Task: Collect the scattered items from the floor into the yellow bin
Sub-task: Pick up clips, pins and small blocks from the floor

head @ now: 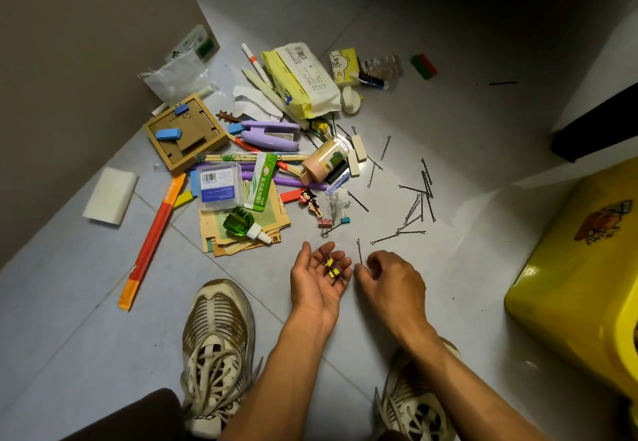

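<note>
Grey tiled floor (pixel 69 302) by a wall corner, strewn with small clutter, yellow plastic bin (pixel 580 268) at the right.

From the left: wooden box frame (pixel 186 130), lilac stapler (pixel 272 135) and green bottle (pixel 241 221) crowd the pile. Left hand (pixel 319 276) lies palm-up, fingers relaxed, cradling small yellow binder clips (pixel 331 268). Right hand (pixel 392 276), fingers curled, pinches one thin black hairpin (pixel 359 251); more black hairpins (pixel 419 199) lie scattered beyond it: light, springy and probably slippery, best nipped at one end.

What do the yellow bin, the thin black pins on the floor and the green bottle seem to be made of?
Yellow bin: likely glossy plastic, with bright highlights. Black pins: probably thin dark metal wire, some wavy. Green bottle: see-through green, glass or plastic, unclear which, with a white cap.
</note>
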The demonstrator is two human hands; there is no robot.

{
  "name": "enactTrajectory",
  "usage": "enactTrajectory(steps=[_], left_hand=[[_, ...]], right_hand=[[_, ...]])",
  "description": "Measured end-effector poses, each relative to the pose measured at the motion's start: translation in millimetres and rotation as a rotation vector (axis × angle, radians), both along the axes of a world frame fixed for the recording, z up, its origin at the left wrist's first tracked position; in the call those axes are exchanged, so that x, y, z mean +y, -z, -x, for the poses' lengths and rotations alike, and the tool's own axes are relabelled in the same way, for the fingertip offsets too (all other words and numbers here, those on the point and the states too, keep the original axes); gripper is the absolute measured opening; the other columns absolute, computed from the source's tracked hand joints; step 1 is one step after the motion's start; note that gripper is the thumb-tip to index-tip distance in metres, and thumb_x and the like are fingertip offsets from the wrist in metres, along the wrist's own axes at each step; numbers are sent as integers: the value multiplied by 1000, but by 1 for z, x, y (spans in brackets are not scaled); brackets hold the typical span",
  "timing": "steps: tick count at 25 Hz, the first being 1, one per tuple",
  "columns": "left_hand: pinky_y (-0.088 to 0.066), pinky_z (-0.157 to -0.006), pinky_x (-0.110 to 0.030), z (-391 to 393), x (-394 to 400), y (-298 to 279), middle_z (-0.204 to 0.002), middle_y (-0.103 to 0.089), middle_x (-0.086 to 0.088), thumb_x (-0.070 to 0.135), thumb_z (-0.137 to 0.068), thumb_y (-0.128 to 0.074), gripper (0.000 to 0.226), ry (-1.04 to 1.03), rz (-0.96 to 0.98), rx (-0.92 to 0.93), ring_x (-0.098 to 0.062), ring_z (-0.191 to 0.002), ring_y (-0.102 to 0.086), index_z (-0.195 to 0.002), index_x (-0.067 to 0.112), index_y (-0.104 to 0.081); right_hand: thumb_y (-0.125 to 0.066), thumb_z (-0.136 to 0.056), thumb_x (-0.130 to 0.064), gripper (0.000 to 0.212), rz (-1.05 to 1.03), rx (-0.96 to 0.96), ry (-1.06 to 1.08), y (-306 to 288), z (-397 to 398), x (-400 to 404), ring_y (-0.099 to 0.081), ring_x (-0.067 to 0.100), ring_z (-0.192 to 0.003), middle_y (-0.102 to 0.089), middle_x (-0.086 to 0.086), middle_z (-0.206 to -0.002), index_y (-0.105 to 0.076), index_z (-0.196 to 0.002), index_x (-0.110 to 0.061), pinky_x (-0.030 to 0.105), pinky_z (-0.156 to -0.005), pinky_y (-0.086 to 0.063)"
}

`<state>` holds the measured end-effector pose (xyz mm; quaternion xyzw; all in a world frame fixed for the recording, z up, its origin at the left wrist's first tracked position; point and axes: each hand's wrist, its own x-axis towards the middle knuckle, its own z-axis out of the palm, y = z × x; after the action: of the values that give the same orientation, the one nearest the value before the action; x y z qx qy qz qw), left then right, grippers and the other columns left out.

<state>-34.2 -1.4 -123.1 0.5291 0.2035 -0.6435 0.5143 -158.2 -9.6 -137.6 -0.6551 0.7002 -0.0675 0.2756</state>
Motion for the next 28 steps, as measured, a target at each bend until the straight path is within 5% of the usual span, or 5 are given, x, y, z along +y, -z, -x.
enactTrajectory(steps=[5,10,13,20,28], left_hand=[[-53,-72,-34,-7,4,0,-80,-70,-11,40,-97,-48,38,23,-18,-53,-24,-75,-67,-99,7,-67],[-51,-77,-36,1,-1,4,-84,-70,-13,42,-99,-44,42,59,-24,-40,-25,-78,-68,-104,6,-65],[-49,-71,-33,10,-10,4,-81,-70,-12,41,-99,-41,44,136,-8,-18,-24,-72,-67,-104,5,-66],[-50,-72,-33,16,-25,8,-81,-71,-12,42,-97,-47,42,153,15,-57,-23,-73,-67,-104,5,-67],[-49,-74,-33,35,-36,15,-81,-71,-11,43,-98,-43,43,170,15,-8,-23,-77,-67,-100,7,-67]], right_hand=[[-53,-87,-26,18,-103,205,-92,3,-15,-19,-63,28,-79,-69,7,-87,-64,-89,-13,34,-66,-47],[-65,-77,-39,14,-80,-420,72,-16,6,-11,-59,7,-61,-65,-10,-65,-68,-73,-27,26,-57,-48],[-59,-93,-27,16,113,-43,-79,-5,31,-19,-65,25,-83,-71,1,-94,-68,-104,-21,33,-69,-50],[-49,-86,-29,15,-22,275,-350,6,28,-62,-63,32,-74,-69,9,-86,-52,-85,-14,33,-61,-40],[-65,-82,-36,10,37,-245,101,-14,41,-41,-64,16,-69,-68,-7,-71,-68,-84,-26,30,-63,-49]])
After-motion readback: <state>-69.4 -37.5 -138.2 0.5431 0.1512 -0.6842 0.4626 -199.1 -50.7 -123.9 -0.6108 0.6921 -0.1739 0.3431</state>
